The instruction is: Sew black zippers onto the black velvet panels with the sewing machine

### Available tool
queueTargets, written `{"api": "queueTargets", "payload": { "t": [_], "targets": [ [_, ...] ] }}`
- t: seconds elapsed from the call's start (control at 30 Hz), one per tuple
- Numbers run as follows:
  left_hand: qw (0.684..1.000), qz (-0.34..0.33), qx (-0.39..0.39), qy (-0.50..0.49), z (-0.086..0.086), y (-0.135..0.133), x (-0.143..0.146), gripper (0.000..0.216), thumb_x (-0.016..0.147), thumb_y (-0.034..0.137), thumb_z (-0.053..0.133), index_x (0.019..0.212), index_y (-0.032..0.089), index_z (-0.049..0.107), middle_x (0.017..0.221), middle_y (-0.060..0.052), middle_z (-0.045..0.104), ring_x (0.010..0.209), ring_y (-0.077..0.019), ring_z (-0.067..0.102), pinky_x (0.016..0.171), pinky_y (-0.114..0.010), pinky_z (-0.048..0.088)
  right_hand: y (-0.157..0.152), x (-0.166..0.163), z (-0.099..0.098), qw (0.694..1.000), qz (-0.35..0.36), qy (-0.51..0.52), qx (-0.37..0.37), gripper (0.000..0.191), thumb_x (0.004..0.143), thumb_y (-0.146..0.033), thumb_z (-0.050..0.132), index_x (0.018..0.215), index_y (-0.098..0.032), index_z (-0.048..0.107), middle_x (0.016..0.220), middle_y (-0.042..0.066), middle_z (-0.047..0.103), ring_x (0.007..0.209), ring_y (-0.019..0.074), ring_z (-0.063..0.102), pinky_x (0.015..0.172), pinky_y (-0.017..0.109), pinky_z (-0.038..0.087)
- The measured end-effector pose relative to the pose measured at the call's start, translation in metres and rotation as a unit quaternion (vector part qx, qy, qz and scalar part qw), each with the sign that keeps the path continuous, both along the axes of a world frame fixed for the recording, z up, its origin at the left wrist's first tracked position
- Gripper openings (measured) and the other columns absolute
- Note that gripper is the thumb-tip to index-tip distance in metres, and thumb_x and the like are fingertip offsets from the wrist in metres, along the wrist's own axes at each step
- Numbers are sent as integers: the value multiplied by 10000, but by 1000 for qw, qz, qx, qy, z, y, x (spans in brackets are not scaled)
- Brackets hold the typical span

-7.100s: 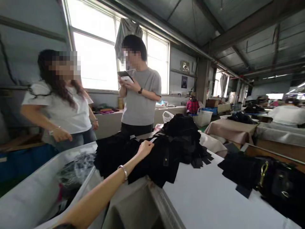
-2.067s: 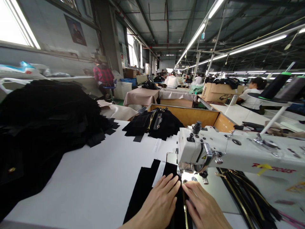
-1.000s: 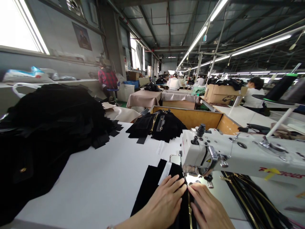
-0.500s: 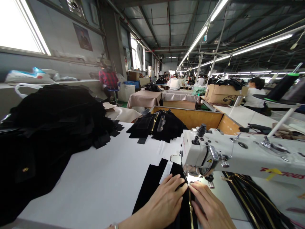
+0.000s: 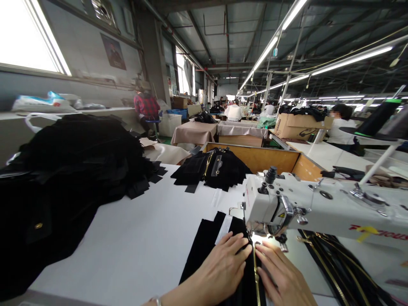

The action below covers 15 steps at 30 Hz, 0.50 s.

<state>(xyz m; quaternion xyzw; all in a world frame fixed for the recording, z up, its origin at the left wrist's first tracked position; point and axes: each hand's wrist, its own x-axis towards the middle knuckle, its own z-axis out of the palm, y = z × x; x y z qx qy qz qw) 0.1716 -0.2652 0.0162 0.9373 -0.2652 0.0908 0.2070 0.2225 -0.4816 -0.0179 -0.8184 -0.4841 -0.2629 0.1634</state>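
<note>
My left hand [image 5: 221, 267] lies flat, fingers stretched out, on a black fabric piece [image 5: 204, 244] on the white table [image 5: 134, 246]. My right hand [image 5: 282, 276] lies flat beside it, fingers pointing at the needle area. Between the two hands runs a gold zipper [image 5: 256, 276] along the fabric. Directly above the fingertips stands the head of a white sewing machine [image 5: 306, 208], with a small light on under it. A white label shows on the fabric near my left fingertips.
A big heap of black fabric pieces [image 5: 70, 170] fills the table's left side. A smaller black pile [image 5: 213, 168] lies farther back by a wooden box [image 5: 264, 157]. Black zipper strips [image 5: 338, 263] trail at the right. Other people work at distant tables.
Both hands stay flat on the black fabric by the needle; the fabric's far end has crept slightly away from me. Seven seconds ago my left hand reached into the black heap.
</note>
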Motion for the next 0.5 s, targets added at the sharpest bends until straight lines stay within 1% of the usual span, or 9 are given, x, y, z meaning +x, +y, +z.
{"api": "queueTargets", "payload": {
  "t": [0.17,0.3,0.5],
  "targets": [
    [1000,-11,-9,-8,-1,2,1,384,991,105,477,1362,203,479,1346,-68,538,1322,-234,452,1188,-441,322,-1,0,-2,1000,-5,-2,-1,320,1010,-183,390,1272,-146,571,1271,84,618,1196,252,588,904,368,595],
    [1000,-7,-5,-11,-1,3,0,402,988,102,507,1374,206,462,1348,-53,536,1342,-222,427,1198,-436,303,0,1,0,1000,-4,-5,-6,320,1017,-182,379,1274,-145,566,1264,81,620,1193,249,589,896,370,599],
    [1000,-9,15,-9,1,1,0,392,988,91,496,1362,205,469,1357,-60,532,1357,-229,410,1206,-477,272,0,1,3,1000,3,7,-4,331,1024,-181,368,1308,-158,536,1276,75,610,1202,237,579,913,381,594]
  ]
}}
